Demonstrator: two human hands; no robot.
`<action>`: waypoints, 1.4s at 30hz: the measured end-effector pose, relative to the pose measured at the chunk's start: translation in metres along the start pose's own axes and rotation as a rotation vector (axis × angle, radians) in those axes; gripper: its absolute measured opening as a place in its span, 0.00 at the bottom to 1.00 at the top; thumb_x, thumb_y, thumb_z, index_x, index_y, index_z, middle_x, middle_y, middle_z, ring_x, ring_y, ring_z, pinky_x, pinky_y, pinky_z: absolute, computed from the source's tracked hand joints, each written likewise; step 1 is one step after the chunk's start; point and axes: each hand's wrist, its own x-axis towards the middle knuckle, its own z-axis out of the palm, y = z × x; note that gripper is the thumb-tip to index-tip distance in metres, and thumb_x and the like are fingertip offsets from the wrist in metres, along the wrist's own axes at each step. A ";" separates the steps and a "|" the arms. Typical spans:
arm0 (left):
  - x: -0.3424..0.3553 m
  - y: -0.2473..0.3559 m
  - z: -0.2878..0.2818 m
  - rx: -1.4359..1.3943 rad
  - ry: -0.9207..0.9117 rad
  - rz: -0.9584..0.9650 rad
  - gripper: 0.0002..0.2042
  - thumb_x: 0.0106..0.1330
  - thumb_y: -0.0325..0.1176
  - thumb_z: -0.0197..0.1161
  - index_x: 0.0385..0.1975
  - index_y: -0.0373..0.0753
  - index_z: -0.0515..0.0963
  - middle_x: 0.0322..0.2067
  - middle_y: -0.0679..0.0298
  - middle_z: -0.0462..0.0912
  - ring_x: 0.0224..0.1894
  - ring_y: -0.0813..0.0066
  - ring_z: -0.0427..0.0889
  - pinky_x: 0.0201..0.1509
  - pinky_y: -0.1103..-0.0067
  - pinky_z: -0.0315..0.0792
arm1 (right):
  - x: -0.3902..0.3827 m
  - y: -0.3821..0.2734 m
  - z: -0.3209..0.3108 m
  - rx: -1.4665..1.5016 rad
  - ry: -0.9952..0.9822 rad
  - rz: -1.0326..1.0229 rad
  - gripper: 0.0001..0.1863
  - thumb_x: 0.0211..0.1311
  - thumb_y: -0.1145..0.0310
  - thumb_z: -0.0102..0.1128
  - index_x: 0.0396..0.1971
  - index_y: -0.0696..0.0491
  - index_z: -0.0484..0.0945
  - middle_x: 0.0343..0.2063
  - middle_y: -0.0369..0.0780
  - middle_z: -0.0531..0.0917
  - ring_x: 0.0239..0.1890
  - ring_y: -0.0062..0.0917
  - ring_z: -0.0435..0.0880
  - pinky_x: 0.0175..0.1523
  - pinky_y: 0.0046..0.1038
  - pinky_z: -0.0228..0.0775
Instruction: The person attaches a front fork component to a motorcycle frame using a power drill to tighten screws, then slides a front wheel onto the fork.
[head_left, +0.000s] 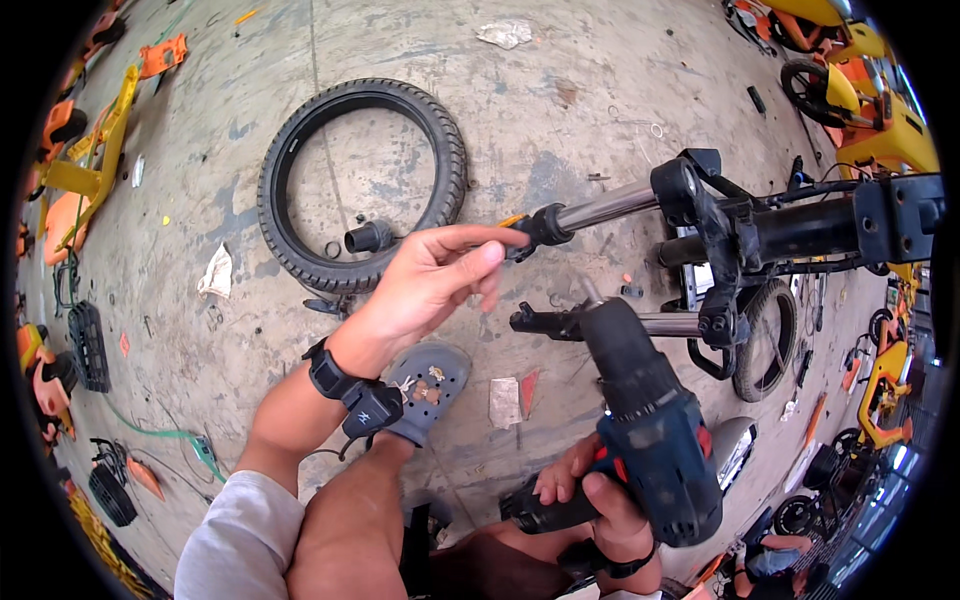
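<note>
My left hand [452, 275] is raised at the black end fitting [548, 226] of the upper silver fork tube [605, 205], index finger stretched out by it, thumb apart, other fingers curled loosely. My right hand [590, 490] is closed round the handle of a blue-and-black cordless drill [650, 460]. The drill's chuck and silver bit [592, 290] point upward beside the lower fork tube [672, 325]. Both tubes join a black fork assembly [810, 230] that extends off to the right. A sliver of orange shows just behind my left index finger.
A loose tyre [285, 140] lies on the concrete floor [540, 80], with another [748, 370] at right. My clog-covered foot [430, 385] is below my left hand. Yellow vehicle frames [95, 180] and parts line both sides. Another person [775, 555] is at lower right.
</note>
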 end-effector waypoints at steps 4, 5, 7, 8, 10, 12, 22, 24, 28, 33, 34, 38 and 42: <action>0.007 0.006 0.025 -0.117 -0.109 -0.045 0.14 0.69 0.30 0.61 0.49 0.29 0.76 0.28 0.64 0.77 0.30 0.77 0.75 0.33 0.76 0.74 | -0.006 0.000 -0.002 -0.023 -0.074 -0.030 0.19 0.59 0.58 0.64 0.39 0.56 0.69 0.22 0.41 0.75 0.30 0.32 0.79 0.42 0.37 0.71; 0.008 0.004 0.023 -0.120 -0.133 -0.058 0.13 0.69 0.30 0.60 0.48 0.29 0.76 0.29 0.64 0.77 0.30 0.77 0.75 0.33 0.75 0.75 | -0.011 0.007 -0.004 -0.009 -0.073 -0.034 0.20 0.60 0.57 0.63 0.41 0.57 0.68 0.22 0.41 0.75 0.31 0.33 0.79 0.43 0.38 0.72; 0.010 -0.003 0.017 -0.127 -0.182 -0.082 0.12 0.69 0.30 0.60 0.47 0.29 0.77 0.29 0.64 0.77 0.31 0.76 0.75 0.33 0.74 0.75 | -0.019 0.020 -0.009 0.018 -0.075 -0.045 0.22 0.61 0.57 0.62 0.44 0.58 0.67 0.23 0.42 0.76 0.31 0.34 0.80 0.44 0.40 0.72; 0.012 -0.004 0.017 -0.159 -0.174 -0.067 0.10 0.69 0.31 0.60 0.44 0.30 0.76 0.28 0.64 0.77 0.30 0.75 0.76 0.32 0.72 0.75 | -0.020 0.030 -0.006 0.061 -0.037 -0.077 0.23 0.61 0.57 0.61 0.45 0.59 0.67 0.24 0.42 0.76 0.31 0.34 0.80 0.44 0.40 0.72; 0.013 -0.006 0.017 -0.165 -0.150 -0.067 0.10 0.70 0.32 0.60 0.43 0.30 0.76 0.27 0.64 0.77 0.28 0.75 0.75 0.31 0.71 0.75 | -0.024 0.035 -0.001 0.026 0.056 -0.120 0.21 0.61 0.58 0.62 0.44 0.57 0.67 0.25 0.43 0.76 0.31 0.35 0.80 0.44 0.41 0.72; 0.014 -0.005 0.019 -0.117 -0.145 -0.070 0.10 0.70 0.32 0.59 0.42 0.31 0.76 0.26 0.63 0.76 0.27 0.74 0.75 0.31 0.71 0.76 | -0.017 0.023 0.005 0.038 0.035 -0.090 0.18 0.60 0.59 0.62 0.39 0.55 0.68 0.25 0.42 0.75 0.31 0.35 0.80 0.45 0.41 0.72; 0.004 -0.024 0.025 0.042 -0.082 -0.059 0.14 0.72 0.40 0.58 0.37 0.32 0.76 0.27 0.53 0.82 0.20 0.76 0.77 0.26 0.76 0.76 | -0.003 0.019 -0.006 -0.292 -0.010 -0.216 0.26 0.55 0.58 0.63 0.42 0.66 0.67 0.25 0.48 0.78 0.35 0.34 0.79 0.37 0.31 0.76; 0.003 -0.026 0.023 -0.016 -0.127 -0.106 0.14 0.72 0.40 0.58 0.36 0.32 0.76 0.27 0.51 0.83 0.19 0.76 0.76 0.25 0.76 0.76 | 0.000 0.023 -0.009 -0.346 -0.036 -0.258 0.27 0.55 0.58 0.63 0.42 0.66 0.67 0.23 0.49 0.79 0.37 0.34 0.77 0.37 0.30 0.77; -0.006 -0.024 0.028 -0.024 -0.100 -0.117 0.14 0.72 0.40 0.58 0.36 0.33 0.76 0.26 0.50 0.83 0.17 0.76 0.76 0.23 0.76 0.75 | -0.002 0.027 -0.010 -0.329 -0.064 -0.265 0.28 0.56 0.57 0.62 0.43 0.67 0.66 0.21 0.50 0.80 0.39 0.35 0.77 0.37 0.31 0.77; -0.011 -0.025 0.030 -0.091 -0.091 -0.119 0.14 0.73 0.40 0.57 0.36 0.33 0.76 0.23 0.52 0.83 0.16 0.76 0.74 0.21 0.76 0.75 | -0.009 0.028 -0.004 -0.311 -0.056 -0.211 0.29 0.56 0.57 0.62 0.45 0.67 0.66 0.22 0.50 0.80 0.40 0.36 0.76 0.37 0.32 0.77; -0.012 -0.025 0.031 -0.108 -0.069 -0.128 0.14 0.73 0.40 0.57 0.36 0.33 0.76 0.23 0.53 0.82 0.15 0.76 0.74 0.20 0.76 0.74 | -0.009 0.030 -0.004 -0.322 -0.064 -0.225 0.30 0.56 0.56 0.62 0.46 0.67 0.66 0.23 0.50 0.80 0.40 0.36 0.76 0.37 0.32 0.77; -0.014 -0.026 0.031 -0.152 -0.017 -0.133 0.14 0.73 0.41 0.56 0.34 0.34 0.76 0.21 0.54 0.82 0.14 0.76 0.73 0.18 0.76 0.73 | -0.011 0.028 0.000 -0.332 -0.044 -0.233 0.31 0.56 0.55 0.62 0.46 0.67 0.66 0.24 0.49 0.80 0.41 0.36 0.76 0.37 0.32 0.77; -0.013 -0.028 0.030 -0.130 -0.041 -0.115 0.14 0.71 0.41 0.58 0.32 0.34 0.76 0.20 0.55 0.81 0.13 0.76 0.73 0.17 0.76 0.74 | -0.011 0.035 -0.007 -0.370 -0.024 -0.246 0.31 0.56 0.55 0.61 0.47 0.68 0.67 0.24 0.49 0.80 0.41 0.36 0.76 0.37 0.32 0.76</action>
